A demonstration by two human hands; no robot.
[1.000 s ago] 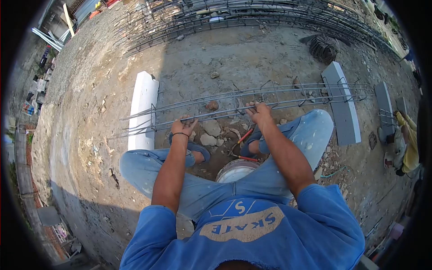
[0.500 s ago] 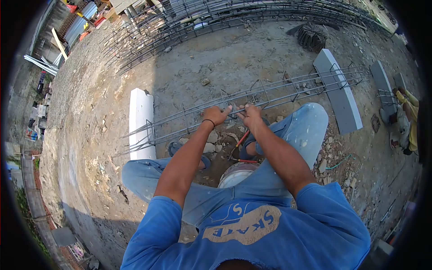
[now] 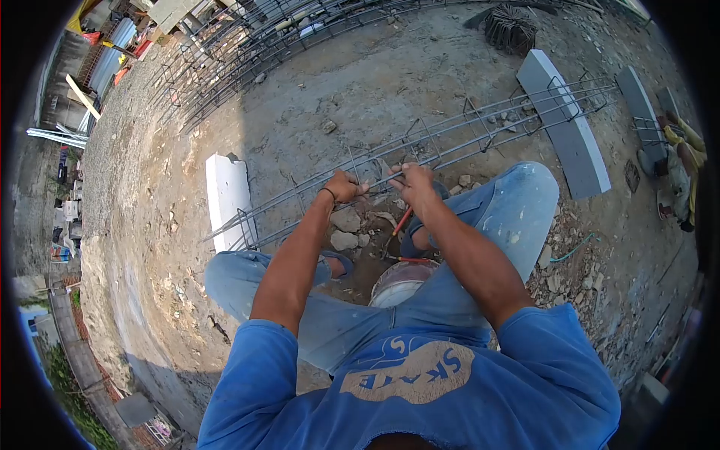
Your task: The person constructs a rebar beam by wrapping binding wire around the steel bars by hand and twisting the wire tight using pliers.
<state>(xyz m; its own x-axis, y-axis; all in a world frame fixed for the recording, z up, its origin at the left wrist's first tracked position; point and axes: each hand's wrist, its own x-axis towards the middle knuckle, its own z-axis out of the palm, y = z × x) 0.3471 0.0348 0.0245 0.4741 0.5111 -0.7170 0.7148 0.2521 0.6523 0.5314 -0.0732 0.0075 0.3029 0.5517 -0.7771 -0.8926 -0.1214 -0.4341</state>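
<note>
A long rebar cage [image 3: 459, 142] of steel bars and square stirrups lies aslant before me, propped on two blocks. My left hand [image 3: 346, 187] is closed at its near bars, left of a stirrup, fingers pointing right. Just right of it, my right hand [image 3: 413, 181] is closed around a near bar, fingertips bent over it. Any thin wire between the fingers is too small to make out. Below the right hand, red-handled pincers [image 3: 402, 222] rest between my feet, by the bucket [image 3: 400, 283] under me.
The cage bears on a white block [image 3: 227, 196] at left and a grey-and-white block [image 3: 568, 135] at right. More rebar cages [image 3: 289, 49] lie behind, with a bundle of dark steel pieces [image 3: 511, 30]. Another person [image 3: 684, 169] is at the far right. Rubble covers the ground.
Both hands stay at the cage but have drawn slightly apart, the left one shifting left. My view has tilted, so the cage looks steeper.
</note>
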